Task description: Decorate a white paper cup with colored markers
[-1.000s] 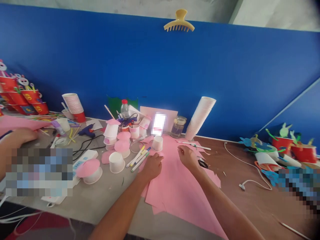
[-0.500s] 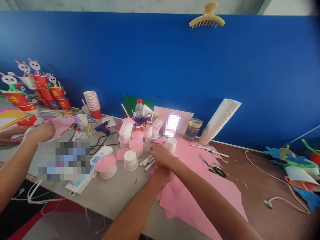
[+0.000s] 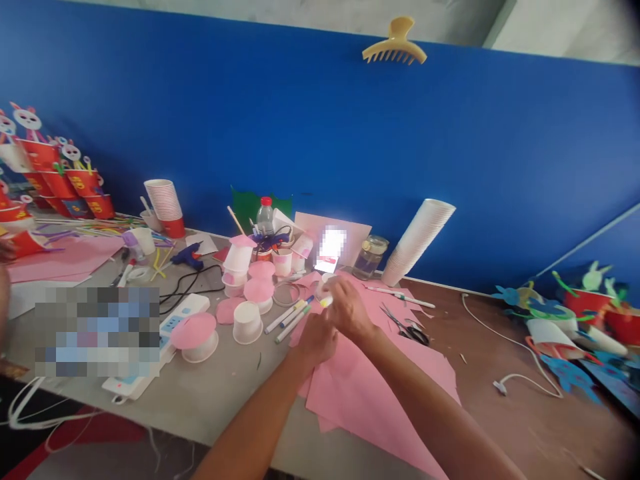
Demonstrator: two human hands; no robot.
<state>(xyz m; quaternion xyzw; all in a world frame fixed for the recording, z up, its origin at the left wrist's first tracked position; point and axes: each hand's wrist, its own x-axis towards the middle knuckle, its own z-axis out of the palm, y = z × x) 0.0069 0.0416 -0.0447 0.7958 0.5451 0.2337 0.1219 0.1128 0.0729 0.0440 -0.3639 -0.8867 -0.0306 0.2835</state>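
My right hand [image 3: 349, 312] is closed, its fingertips pinching a short white marker [image 3: 326, 302] with a yellow end. Just below and touching it is my left hand [image 3: 319, 339], curled shut; whatever lies inside its fingers is hidden. Both hands are over the pink paper sheets [image 3: 370, 380]. Behind the right hand a white paper cup [image 3: 325, 283] is partly covered. Several markers [image 3: 287, 316] lie to the left of my hands, near a clear tape roll [image 3: 286, 293]. An upturned white cup [image 3: 247, 323] stands farther left.
Scissors [image 3: 406, 327] lie on the right of the paper. A tall stack of cups [image 3: 420, 240] leans beside a glass jar [image 3: 371, 257]. A lit phone [image 3: 330, 250] stands behind. On the left are a power strip [image 3: 173, 327], a glue gun [image 3: 187, 255] and another person's arm [image 3: 4, 300].
My right hand has drawn back from beside the markers and now pinches the yellow-ended one over my left hand. The view has turned right. The other person's arm is mostly out of view.
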